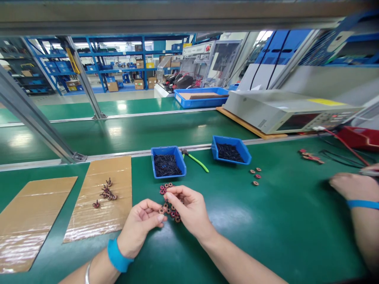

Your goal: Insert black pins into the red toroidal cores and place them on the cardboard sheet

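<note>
Left hand (139, 221) fingers pinched on one small coil (161, 210); right hand (189, 209) fingers together over the coil pile (169, 199) on the green tabletop (266, 221); risk: loose pinch, coil dropped, maybe rolling among the others.

Light: I see bright, even overhead light | Glare: pale reflections on the glossy green mat surface (266, 221) and taped brown cardboard sheets (100, 205) | Shadows: faint | Edges: wide-angle bending, corners soft.
</note>
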{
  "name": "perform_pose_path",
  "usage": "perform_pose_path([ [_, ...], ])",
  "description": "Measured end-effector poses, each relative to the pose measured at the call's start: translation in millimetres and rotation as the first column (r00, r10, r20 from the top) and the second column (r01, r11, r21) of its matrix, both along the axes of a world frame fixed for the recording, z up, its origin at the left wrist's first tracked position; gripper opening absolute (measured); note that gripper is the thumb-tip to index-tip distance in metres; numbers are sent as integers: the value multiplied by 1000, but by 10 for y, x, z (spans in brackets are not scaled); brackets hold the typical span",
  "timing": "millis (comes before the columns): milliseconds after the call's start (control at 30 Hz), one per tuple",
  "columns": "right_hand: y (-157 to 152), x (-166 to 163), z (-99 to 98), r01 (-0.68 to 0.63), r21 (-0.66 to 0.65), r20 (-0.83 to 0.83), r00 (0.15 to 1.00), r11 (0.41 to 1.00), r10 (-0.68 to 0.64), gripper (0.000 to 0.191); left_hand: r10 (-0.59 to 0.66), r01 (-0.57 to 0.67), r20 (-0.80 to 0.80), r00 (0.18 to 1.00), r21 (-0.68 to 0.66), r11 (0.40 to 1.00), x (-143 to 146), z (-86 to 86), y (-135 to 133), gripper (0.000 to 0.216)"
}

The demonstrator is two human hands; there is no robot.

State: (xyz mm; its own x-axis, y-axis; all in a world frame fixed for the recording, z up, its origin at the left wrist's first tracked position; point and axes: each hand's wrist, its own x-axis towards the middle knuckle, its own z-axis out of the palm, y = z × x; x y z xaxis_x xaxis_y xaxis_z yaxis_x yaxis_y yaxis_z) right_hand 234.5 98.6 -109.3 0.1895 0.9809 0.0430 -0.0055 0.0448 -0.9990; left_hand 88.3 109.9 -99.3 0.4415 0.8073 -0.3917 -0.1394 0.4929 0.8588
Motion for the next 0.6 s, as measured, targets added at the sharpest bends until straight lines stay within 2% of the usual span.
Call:
perform_pose_path([
  [233,-54,-11,23,-65,10,24,998,998,65,35,-9,9,13,1000,10,1000,-13,-14,-4,33],
  [400,-53,118,44,-155,22,-13,988,988,155,39,6,-2,76,997,-44,999,-17,-9,7,35],
  [467,26,242,76,-104,78,100,990,992,96,36,27,-19,111,994,-69,997,-22,-17,24,37],
  [500,97,308,100,-72,127,221,974,989,43,33,37,-27,123,992,-83,996,-25,-24,35,38],
  [533,189,367,130,-55,170,366,931,984,-11,31,47,-34,135,990,-96,995,-26,-31,46,38],
  [600,428,439,195,-84,183,652,756,980,-56,28,72,-55,147,986,-121,991,-26,-44,70,38],
])
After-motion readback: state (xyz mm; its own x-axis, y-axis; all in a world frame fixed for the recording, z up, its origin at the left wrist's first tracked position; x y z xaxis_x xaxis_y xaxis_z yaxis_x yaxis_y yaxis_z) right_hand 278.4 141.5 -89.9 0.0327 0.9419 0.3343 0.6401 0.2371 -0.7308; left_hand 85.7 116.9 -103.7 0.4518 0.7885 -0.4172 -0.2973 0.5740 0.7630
